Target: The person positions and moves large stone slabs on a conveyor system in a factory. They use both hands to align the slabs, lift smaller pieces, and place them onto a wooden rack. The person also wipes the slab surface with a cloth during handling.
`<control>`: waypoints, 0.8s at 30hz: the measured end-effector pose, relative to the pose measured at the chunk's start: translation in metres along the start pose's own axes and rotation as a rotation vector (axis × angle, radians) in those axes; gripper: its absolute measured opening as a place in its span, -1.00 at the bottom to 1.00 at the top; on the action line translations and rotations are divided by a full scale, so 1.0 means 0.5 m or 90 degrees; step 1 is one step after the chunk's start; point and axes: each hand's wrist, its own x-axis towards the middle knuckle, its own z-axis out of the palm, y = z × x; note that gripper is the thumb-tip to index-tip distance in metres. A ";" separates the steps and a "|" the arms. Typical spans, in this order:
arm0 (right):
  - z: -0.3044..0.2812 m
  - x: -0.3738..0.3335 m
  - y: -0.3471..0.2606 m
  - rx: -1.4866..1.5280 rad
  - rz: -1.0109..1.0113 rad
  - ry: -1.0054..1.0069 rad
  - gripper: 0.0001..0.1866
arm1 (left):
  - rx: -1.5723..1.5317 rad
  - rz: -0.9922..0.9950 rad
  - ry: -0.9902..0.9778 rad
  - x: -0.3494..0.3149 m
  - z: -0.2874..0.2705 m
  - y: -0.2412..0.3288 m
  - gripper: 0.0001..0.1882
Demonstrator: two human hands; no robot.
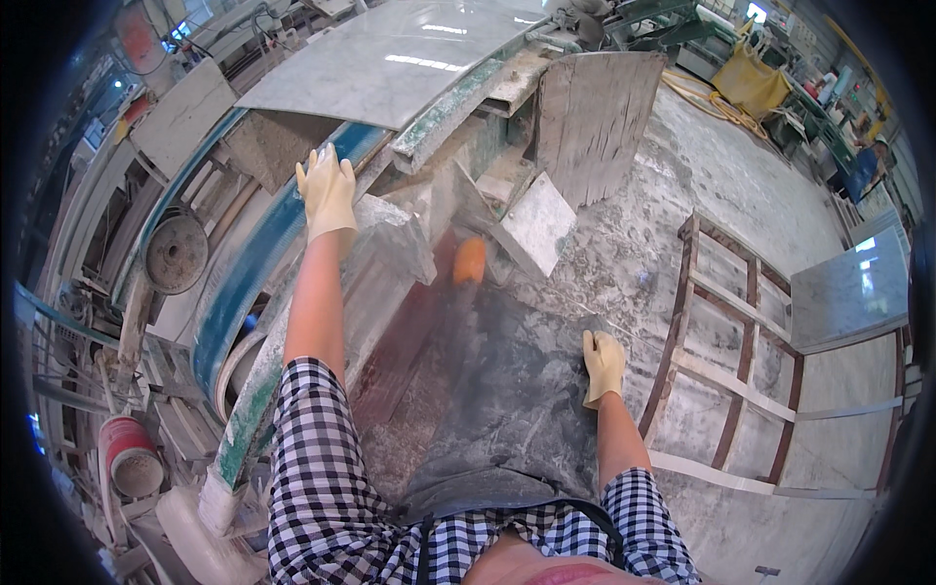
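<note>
Head view: I've got the L hand (329, 185) in a cream rubber glove, up at the end of a long curved blue metal rail (258, 263), approx. upper L of centre. I read its fingers as fanned apart, palm down, seemingly resting on the rail; exact contact under the palm I can't tell. The rail runs from just under the near edge of a big glossy grey-white marble slab (390, 58) down toward lower L. Next to the slab's R corner I see a dusty green-and-white beam (444, 112).

R hand (604, 363), same type of glove, hangs low by the R edge of a dark, dust-smeared apron (517, 390). Its fingers are curled in; whether they pinch the apron edge, I can't tell.

Btwn the arms I pick out a rounded orange object (469, 260), partly hidden, kind unclear. Just beyond it, a pale flat stone offcut (539, 224) leans at a tilt, w/ a tall weathered grey board (595, 127) upright behind.

Far L: a round dusty metal disc (175, 252) near the rail, and a red-and-white cylinder (122, 439) lower down. On the R, a brown metal frame w/ pale crossbars (746, 366) is on the dusty floor (760, 166), a polished grey slab (848, 288) beside it. Upper R: bright yellow sheeting (751, 78) + yellow hose (717, 107).
</note>
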 end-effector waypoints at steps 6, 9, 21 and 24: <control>0.007 0.000 0.007 0.003 -0.014 0.008 -0.54 | 0.006 0.000 0.001 0.001 -0.004 0.003 -0.49; 0.013 0.002 0.010 0.005 -0.020 0.018 -0.55 | -0.003 0.004 0.000 0.000 -0.009 0.006 -0.49; 0.014 0.002 0.014 0.015 -0.018 0.015 -0.53 | 0.011 -0.005 0.019 -0.003 0.001 0.004 -0.50; 0.014 0.002 0.014 0.013 -0.017 0.014 -0.53 | 0.012 -0.004 0.013 -0.003 0.003 0.003 -0.50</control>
